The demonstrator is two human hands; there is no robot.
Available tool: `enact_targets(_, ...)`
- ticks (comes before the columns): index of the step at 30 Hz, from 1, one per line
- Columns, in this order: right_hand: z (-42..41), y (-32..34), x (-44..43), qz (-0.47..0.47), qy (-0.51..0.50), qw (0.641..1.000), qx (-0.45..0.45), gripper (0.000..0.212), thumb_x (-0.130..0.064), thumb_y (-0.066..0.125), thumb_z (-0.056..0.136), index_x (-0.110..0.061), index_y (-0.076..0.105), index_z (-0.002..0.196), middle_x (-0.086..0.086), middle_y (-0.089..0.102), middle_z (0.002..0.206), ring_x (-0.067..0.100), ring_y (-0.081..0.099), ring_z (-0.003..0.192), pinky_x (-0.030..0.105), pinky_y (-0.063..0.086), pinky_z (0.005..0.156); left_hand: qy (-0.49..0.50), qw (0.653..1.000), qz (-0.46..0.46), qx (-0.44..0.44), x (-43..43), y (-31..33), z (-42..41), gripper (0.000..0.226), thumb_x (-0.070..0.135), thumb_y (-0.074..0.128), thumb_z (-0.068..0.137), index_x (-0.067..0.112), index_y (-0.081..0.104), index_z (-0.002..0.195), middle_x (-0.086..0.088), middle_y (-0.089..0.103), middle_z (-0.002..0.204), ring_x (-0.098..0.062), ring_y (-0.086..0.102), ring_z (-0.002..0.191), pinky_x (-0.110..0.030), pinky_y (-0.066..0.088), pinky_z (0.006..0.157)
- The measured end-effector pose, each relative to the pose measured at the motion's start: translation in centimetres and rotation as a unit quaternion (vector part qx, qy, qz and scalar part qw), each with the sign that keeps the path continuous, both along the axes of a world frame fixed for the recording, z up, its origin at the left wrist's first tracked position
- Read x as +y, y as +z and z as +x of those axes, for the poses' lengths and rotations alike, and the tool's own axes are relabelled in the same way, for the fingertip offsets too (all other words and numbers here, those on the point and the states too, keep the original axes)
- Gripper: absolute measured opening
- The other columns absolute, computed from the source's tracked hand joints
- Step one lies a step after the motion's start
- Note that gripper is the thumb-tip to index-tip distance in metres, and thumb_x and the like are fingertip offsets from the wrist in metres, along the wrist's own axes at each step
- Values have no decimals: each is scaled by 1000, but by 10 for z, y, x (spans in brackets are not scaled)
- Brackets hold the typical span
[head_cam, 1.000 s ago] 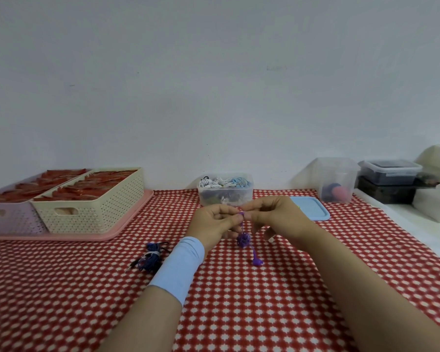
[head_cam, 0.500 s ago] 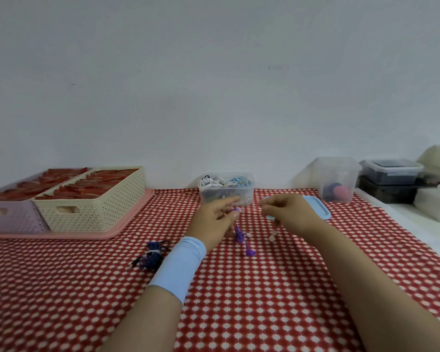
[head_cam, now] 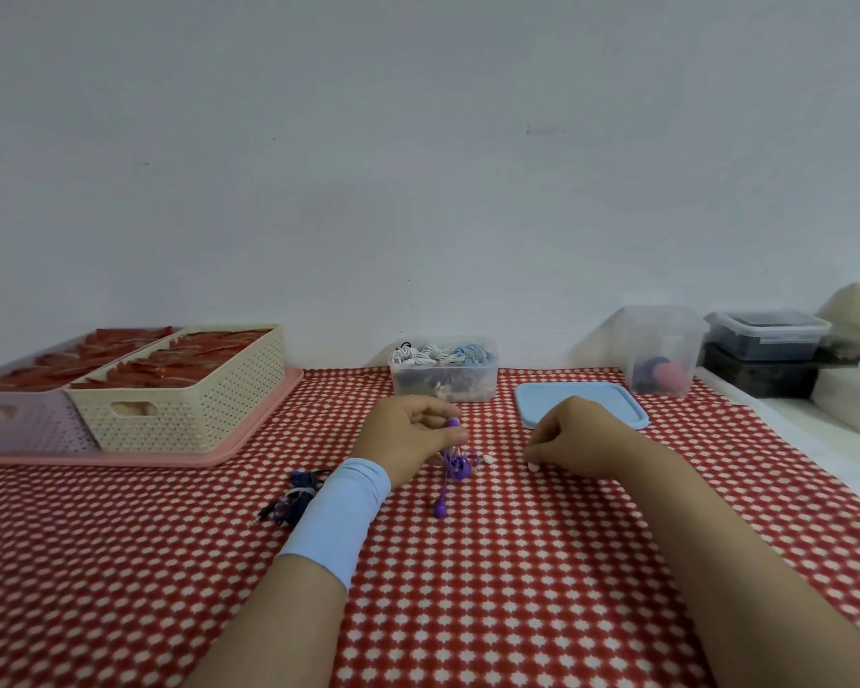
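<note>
Bare cloth along the table's (head_cam: 517,613) near edge leaves room to pass. Baskets (head_cam: 185,389) crowd the far left corner. A box (head_cam: 443,382), lid (head_cam: 579,404) and tub (head_cam: 661,350) line the far edge. Earphones (head_cam: 457,464) and a cord (head_cam: 291,496) lie mid-table.

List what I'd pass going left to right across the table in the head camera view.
From the left: lilac basket, cream basket, dark blue earphones, left hand pinching the purple earphones, right hand, clear tub, dark lidded box.
</note>
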State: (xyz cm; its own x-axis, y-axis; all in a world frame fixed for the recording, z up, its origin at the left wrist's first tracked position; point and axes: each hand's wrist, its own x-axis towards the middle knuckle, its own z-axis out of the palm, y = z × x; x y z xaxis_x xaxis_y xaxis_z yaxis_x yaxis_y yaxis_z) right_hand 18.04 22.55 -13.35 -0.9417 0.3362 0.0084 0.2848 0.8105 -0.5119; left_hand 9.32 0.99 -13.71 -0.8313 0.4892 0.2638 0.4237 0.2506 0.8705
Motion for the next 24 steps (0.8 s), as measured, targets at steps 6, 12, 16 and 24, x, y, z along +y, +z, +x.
enact_targets(6, -6, 0, -16, -27, 3, 995, 93, 4, -29, 72, 91, -26, 74, 92, -9, 72, 91, 6, 64, 84, 27, 53, 80, 8, 999, 17, -35, -5, 4, -1, 20, 5, 81, 76, 13, 75, 93, -5, 76, 76, -19, 74, 69, -34, 62, 69)
enact_targets(12, -9, -1, -33, -97, 55, 982, 151, 8, -25, 73, 91, -23, 74, 84, -5, 74, 80, 10, 67, 76, 27, 55, 74, 21, 1000, 19, -6, -8, 3, -6, 22, 5, 80, 77, 12, 75, 98, -1, 76, 77, -16, 74, 68, -23, 58, 64)
enact_targets(16, -9, -1, -36, -134, 82, 975, 155, 4, -26, 80, 85, -23, 80, 84, -9, 75, 82, -1, 68, 76, 15, 52, 72, 36, 999, -12, -6, -10, -2, -12, 18, 9, 80, 79, 13, 75, 95, 0, 75, 73, -17, 73, 67, -30, 61, 70)
enact_targets(24, -12, -2, -44, -145, 104, 974, 138, 4, -23, 78, 86, -25, 82, 88, -12, 77, 84, 0, 69, 82, 15, 52, 78, 56, 967, -236, 85, -19, 8, -12, 50, 35, 65, 92, 31, 52, 140, 4, 60, 133, -15, 57, 118, -35, 45, 104)
